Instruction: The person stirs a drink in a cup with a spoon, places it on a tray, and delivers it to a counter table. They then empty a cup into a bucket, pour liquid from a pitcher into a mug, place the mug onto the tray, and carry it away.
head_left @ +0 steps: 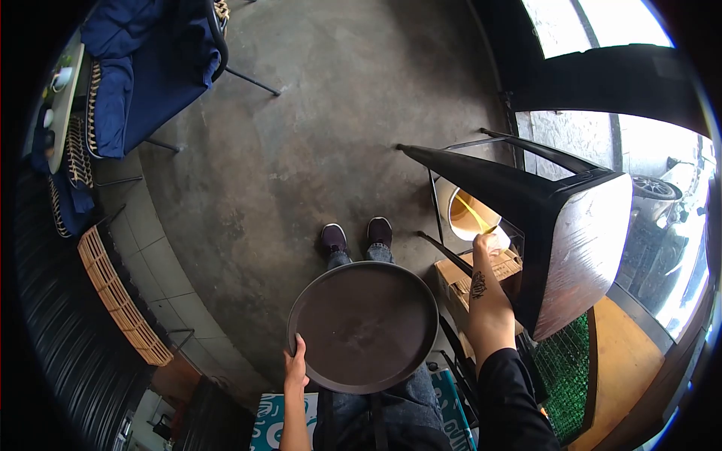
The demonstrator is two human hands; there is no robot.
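Observation:
A round dark brown serving tray (364, 323) is held level in front of my body. My left hand (296, 366) grips its left rim, thumb on top and fingers underneath. My right hand (486, 243) reaches out to the right, to the mouth of a white bucket (444, 213). Its fingers are closed on a thin yellow strip (472, 213) that stretches across the bucket's opening; what the strip is made of I cannot make out. Below that hand lies a brown cardboard box (459, 279).
A black stool (519, 177) with a silvery wrapped seat (589, 252) stands beside the bucket, its legs near my right arm. At upper left are a blue padded chair (162, 83) and a table edge (69, 105). A wicker piece (124, 297) lies at left. Green mesh (565, 368) is lower right.

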